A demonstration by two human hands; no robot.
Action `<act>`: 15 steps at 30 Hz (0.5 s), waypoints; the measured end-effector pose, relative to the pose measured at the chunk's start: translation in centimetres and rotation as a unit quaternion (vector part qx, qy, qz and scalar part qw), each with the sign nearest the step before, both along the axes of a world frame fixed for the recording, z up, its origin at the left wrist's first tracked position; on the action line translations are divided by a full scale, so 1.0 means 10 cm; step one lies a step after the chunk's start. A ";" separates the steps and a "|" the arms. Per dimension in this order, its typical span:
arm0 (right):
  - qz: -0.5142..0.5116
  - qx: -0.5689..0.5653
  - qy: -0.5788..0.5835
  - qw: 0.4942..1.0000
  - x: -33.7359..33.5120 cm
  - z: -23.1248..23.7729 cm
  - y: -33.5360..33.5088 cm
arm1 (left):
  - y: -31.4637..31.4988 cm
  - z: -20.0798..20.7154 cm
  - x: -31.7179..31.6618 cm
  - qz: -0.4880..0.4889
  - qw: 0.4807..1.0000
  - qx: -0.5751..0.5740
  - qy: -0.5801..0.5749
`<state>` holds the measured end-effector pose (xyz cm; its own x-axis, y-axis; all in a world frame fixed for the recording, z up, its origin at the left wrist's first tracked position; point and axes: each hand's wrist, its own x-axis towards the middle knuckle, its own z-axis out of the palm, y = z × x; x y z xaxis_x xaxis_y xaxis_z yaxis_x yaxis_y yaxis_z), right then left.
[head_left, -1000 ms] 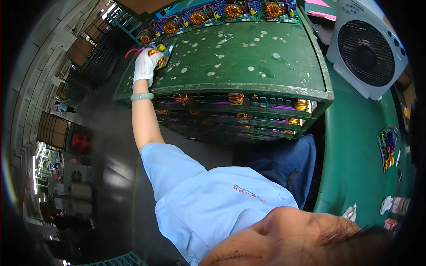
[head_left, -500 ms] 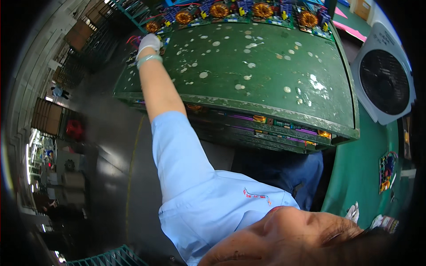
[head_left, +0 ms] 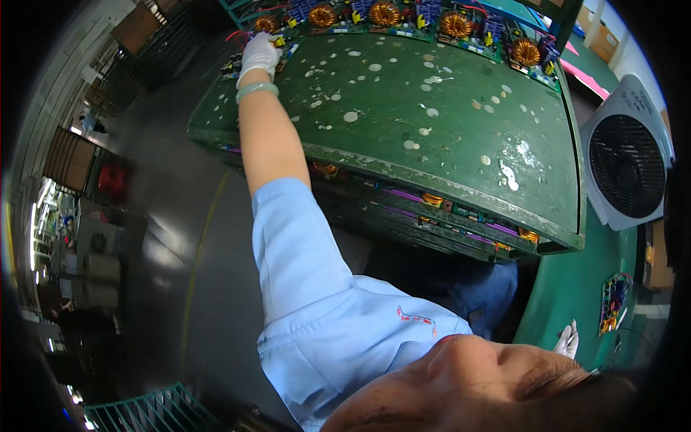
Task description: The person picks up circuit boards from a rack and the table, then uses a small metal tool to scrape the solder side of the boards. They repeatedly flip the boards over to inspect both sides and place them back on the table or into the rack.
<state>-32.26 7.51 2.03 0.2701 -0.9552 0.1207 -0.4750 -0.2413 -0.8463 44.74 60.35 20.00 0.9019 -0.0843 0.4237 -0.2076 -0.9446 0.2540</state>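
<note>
The left hand (head_left: 260,55), in a white fabric glove, is touching a green circuit board with coloured components (head_left: 288,52) at the left end of a green, pale-spotted tabletop (head_left: 403,122); its fingertips are hiding, so I cannot tell whether they are pinching it. The right hand (head_left: 568,340), also white-gloved, is showing only partly beside the head, its grip unclear. A pale green bangle (head_left: 258,89) is circling the left wrist. Circuit boards with copper-coloured ring coils (head_left: 455,27) are lining the back edge. To the right, a grey box fan (head_left: 628,155) is standing.
</note>
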 end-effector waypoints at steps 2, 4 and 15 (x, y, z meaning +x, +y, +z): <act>0.000 0.026 0.005 1.000 -0.03 -0.07 -0.02 | 0.18 -0.06 0.07 0.009 1.000 0.001 -0.008; -0.015 0.060 0.024 0.998 -0.09 -0.04 0.02 | 0.22 -0.03 0.09 0.022 1.000 -0.005 0.001; -0.017 0.051 0.022 0.998 -0.08 -0.17 0.12 | 0.16 -0.01 0.13 0.048 0.996 0.066 -0.018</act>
<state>-33.06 8.74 0.28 0.2412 -0.9704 0.0121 -0.5183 -0.1393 -0.8438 46.02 62.00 19.88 0.8928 -0.0557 0.4469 -0.1214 -0.9853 0.1198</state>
